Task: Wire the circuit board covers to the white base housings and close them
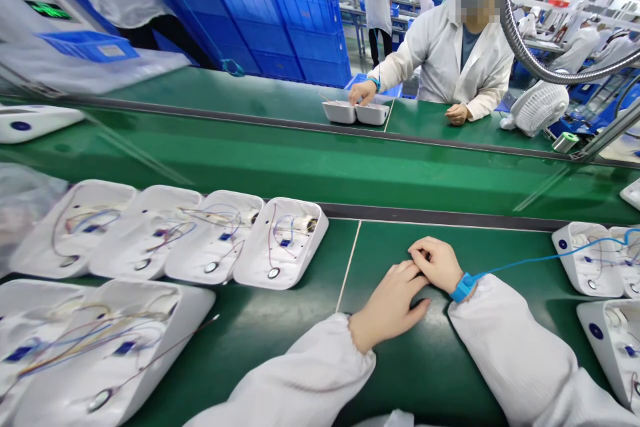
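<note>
Palm down on the green work surface, my left hand [390, 303] has its fingers stretched out and its thumb spread to the side. Its fingertips touch my right hand [439, 263], which rests loosely bent with a gap between thumb and forefinger. No object shows in either hand; the undersides of the fingers are hidden. A blue wrist strap [463, 287] circles my right wrist, and its blue cord [530, 260] runs off to the right. Left of my hands, the nearest white plastic housing [311, 247] lies open side up, with wires and a round metal-rimmed part inside.
Several more open wired housings [200, 320] line the left side, others [575, 267] the right edge. Beyond a green conveyor belt [300, 167], a co-worker [450, 60] reaches into small white housings [341, 113]. A white fan [543, 107] and a metal flexible tube [530, 60] stand at the right.
</note>
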A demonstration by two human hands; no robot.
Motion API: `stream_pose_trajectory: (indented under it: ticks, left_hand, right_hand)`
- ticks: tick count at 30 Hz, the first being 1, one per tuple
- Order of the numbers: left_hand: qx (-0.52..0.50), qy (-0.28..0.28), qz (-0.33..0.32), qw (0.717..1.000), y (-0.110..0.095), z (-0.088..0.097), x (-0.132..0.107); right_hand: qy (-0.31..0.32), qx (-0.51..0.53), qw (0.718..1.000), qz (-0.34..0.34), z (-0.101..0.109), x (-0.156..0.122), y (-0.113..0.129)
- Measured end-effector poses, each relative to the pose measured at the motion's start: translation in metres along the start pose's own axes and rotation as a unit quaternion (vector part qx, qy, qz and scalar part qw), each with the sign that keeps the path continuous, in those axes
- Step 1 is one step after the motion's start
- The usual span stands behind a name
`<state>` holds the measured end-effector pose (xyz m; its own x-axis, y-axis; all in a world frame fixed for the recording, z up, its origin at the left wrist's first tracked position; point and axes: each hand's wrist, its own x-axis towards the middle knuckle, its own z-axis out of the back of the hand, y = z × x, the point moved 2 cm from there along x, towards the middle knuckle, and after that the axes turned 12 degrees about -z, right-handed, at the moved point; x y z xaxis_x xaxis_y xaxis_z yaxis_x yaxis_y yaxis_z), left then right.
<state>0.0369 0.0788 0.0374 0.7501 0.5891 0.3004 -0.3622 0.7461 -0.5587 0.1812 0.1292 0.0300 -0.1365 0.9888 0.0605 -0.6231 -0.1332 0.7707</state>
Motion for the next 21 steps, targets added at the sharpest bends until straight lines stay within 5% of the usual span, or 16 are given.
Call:
stream_pose_trajectory:
  ticks: [21]
  left_hand:
    - [0.001, -0.005, -0.003, 1.000, -0.0008, 0.0009, 0.0013]
  right_hand:
    - [-0.039, 0.043, 0.998, -0.028, 0.0004, 0.0013, -0.0030]
